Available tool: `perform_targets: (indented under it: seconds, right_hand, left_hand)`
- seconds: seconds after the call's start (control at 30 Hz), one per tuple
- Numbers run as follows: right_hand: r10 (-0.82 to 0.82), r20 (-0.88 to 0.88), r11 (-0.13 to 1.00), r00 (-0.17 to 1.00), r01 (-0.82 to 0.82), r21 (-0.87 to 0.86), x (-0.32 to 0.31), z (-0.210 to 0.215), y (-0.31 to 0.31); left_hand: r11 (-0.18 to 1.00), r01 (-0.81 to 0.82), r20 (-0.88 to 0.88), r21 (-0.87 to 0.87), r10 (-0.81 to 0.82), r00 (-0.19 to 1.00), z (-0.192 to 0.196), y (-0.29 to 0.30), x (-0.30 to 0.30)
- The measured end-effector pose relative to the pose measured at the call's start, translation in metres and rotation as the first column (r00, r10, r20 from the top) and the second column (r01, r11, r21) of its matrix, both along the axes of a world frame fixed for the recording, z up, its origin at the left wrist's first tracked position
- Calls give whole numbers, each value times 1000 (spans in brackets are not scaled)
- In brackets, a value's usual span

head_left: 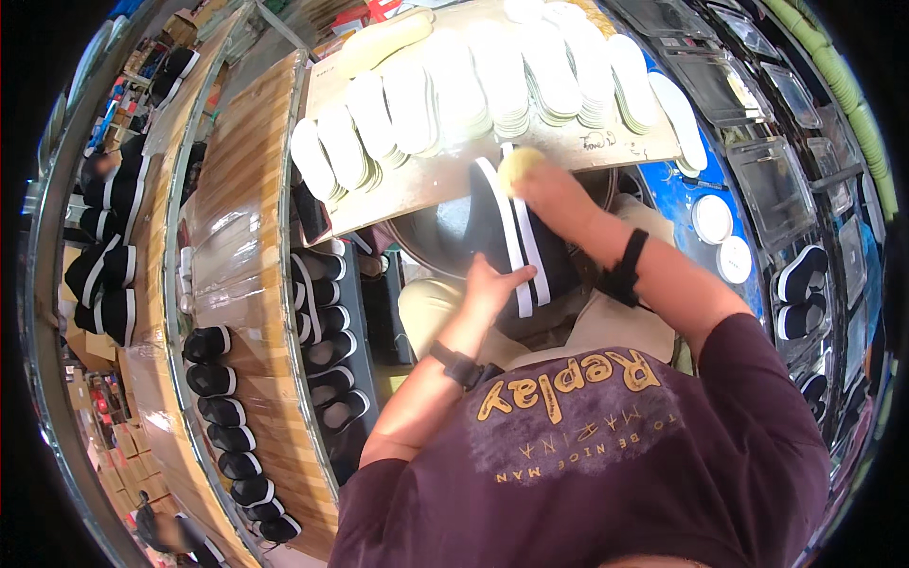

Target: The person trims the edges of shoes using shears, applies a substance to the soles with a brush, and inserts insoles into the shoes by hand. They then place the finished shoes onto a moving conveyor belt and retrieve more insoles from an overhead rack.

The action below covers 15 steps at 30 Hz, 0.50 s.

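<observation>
My left hand is closed around the near end of a pair of black shoes with white sole edges. The shoes are held together sole to sole, their white edges running side by side, over a round metal basin. My right hand is closed on a pale yellow sponge at the far end of the shoes. The sponge appears to touch the white edge there, and my right fingers partly hide it.
Beyond the basin, a board carries several stacks of white insoles. To the left, a wooden conveyor has rows of black shoes alongside. Two white round lids lie on a blue surface at right, near racks of clear trays.
</observation>
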State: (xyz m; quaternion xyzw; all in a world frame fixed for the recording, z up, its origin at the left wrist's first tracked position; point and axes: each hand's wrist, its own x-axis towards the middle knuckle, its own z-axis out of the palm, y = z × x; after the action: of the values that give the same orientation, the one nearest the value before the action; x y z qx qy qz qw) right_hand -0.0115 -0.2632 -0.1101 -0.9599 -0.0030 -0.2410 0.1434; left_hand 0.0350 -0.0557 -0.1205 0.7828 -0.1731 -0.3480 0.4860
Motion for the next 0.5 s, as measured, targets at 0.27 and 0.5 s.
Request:
perform_targets:
  seconds: [0.27, 0.5]
  right_hand:
    - [118, 187, 991, 975, -129, 46, 6, 2, 4]
    - [147, 174, 966, 974, -179, 185, 34, 20, -10]
  left_hand:
    - [990, 25, -22, 137, -23, 1000, 9, -1, 4]
    - [999, 12, -175, 38, -5, 985, -15, 3, 8]
